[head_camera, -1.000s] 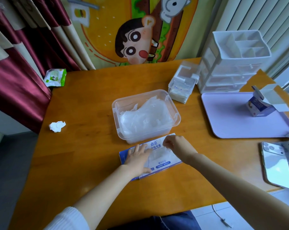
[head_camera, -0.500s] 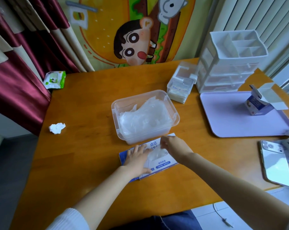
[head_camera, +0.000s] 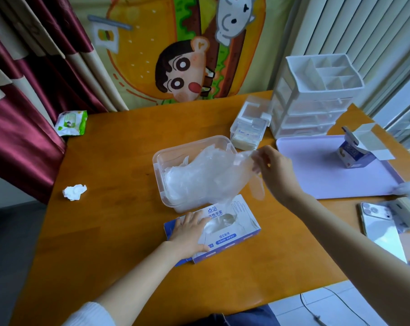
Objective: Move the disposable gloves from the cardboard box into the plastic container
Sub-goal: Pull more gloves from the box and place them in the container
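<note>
The container (head_camera: pixel 157 161) sits just far of the box (head_camera: pixel 237 231), their long sides close to parallel and running left to right, with the container's near wall right by the box's far edge. So the coming move is short: away from the person and down.

The right hand (head_camera: pixel 273 171) is the nearer one. It hangs above the container's right end and pinches a clear glove (head_camera: pixel 242 161) between thumb and fingertips. The other fingers are loosely curled. The glove stretches from that pinch down and to the near left, toward the slot in the box top. I cannot tell whether its lower end is free of the slot, since the film is too sheer against the gloves (head_camera: pixel 190 182) heaped in the container.

The left hand (head_camera: pixel 190 234) lies flat on the left part of the box top, fingers straight and spread. It presses the box to the table (head_camera: pixel 100 231) and grips nothing.

My judgement is that the glove needs to come up clear of the slot, then be lowered onto the heap.
</note>
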Demonstrator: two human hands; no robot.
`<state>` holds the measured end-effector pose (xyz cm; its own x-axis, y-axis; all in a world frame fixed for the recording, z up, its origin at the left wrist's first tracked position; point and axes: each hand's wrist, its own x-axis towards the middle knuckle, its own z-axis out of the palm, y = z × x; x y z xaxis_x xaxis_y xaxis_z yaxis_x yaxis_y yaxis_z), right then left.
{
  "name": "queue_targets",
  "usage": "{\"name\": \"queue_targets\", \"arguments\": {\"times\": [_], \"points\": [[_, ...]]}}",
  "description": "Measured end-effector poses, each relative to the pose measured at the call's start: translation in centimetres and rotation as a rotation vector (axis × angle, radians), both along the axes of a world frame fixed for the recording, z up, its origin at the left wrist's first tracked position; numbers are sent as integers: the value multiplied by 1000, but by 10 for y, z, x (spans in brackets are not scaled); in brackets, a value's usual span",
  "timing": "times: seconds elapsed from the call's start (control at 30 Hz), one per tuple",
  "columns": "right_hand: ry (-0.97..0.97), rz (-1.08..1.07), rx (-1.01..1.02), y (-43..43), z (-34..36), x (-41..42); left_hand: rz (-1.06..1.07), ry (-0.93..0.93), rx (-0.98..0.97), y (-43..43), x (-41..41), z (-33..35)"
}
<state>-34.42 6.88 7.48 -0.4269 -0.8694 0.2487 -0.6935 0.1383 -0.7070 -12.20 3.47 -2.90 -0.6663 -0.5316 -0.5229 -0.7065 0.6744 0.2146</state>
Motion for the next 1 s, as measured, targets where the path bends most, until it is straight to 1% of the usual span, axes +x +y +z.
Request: {"name": "queue_targets", "arguments": {"times": [0.1, 0.17, 0.23, 0.27, 0.33, 0.4, 0.47, 0.5, 0.63, 0.73, 0.8, 0.9, 1.0], "points": [[36, 31, 28, -6, 5, -2, -35, -9, 56, -3, 2, 13], [87, 68, 79, -7, 3, -5, -40, -1, 167, -7, 3, 28], [133, 95, 152, -8, -1, -8, -23, 66, 284, -10, 1, 48], [146, 105, 188, -8, -3, -9, -5, 141, 311, -11, -1, 60], [141, 134, 242, -7, -5, -7, 49, 360, 266, -13, -8, 86], [105, 205, 300, -6, -3, -2, 84, 569, 108, -18, -17, 107], [72, 304, 371, -6, 0, 4, 77, 706, 4, -28, -25, 117], [53, 345, 397, -6, 0, 7, 73, 723, 4, -32, -28, 120], [-20, 437, 440, -7, 3, 16, 103, 648, 119, -41, -36, 114], [-83, 458, 458, -9, 6, 15, 220, 674, 175, -45, -36, 108], [-122, 470, 532, -10, 9, 13, 296, 692, 175, -51, -35, 106], [-9, 483, 628, -15, 5, 10, 364, 694, 183, -63, -33, 104], [49, 464, 589, -26, -1, 7, 398, 655, 148, -76, -33, 104]]}}
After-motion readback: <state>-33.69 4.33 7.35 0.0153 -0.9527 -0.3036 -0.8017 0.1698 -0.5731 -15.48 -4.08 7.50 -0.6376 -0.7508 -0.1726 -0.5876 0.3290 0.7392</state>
